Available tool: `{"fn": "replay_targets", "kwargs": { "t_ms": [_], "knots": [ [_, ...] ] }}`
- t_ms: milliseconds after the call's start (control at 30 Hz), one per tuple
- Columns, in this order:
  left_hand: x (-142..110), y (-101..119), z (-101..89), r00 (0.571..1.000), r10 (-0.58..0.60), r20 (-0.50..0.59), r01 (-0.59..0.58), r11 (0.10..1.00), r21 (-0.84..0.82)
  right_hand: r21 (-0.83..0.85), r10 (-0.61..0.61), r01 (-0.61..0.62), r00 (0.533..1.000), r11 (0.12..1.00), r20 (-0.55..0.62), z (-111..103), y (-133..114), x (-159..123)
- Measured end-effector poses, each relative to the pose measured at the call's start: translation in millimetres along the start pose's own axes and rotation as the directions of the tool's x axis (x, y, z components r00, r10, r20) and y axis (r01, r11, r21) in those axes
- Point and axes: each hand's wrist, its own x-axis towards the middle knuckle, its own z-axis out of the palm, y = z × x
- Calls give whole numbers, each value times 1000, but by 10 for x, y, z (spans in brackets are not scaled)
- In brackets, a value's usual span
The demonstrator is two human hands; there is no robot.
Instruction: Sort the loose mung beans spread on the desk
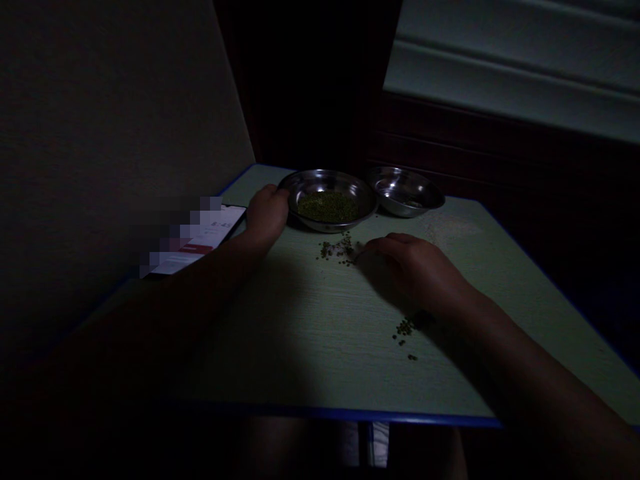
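My left hand (269,212) grips the left rim of a metal bowl (327,227) on the table. Small green beans, like mung beans (327,207), cover the bowl's bottom. In front of it lies a loose patch of the same beans (345,248), with something pale among them. Beside that patch, my right hand (400,252) is closed on a thin tool (359,255), its tip low by the beans. Dim light hides the tool's exact kind. A smaller group of spilled beans (404,328) lies nearer me, below my right wrist.
A second metal bowl (407,208) stands behind to the right, with a little something at its bottom. Pale grains (445,228) are scattered beside it. A lit phone (200,243) leans at the left. The pale green table (310,333) has a blue edge; a wall rises on the left.
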Motion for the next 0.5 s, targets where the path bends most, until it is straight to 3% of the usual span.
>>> {"fn": "replay_targets", "kwargs": {
  "t_ms": [133,233,500],
  "knots": [
    [-54,78,-37,998,-59,7,59,998,-26,36,-40,39,999,999,13,-29,-7,-42],
    [-71,113,-42,997,-80,-2,80,996,-47,52,-29,31,999,998,-44,-1,2,-34],
    [-56,95,-33,998,-58,-1,58,998,-26,49,-41,43,998,998,-41,69,27,41]
  ]
}}
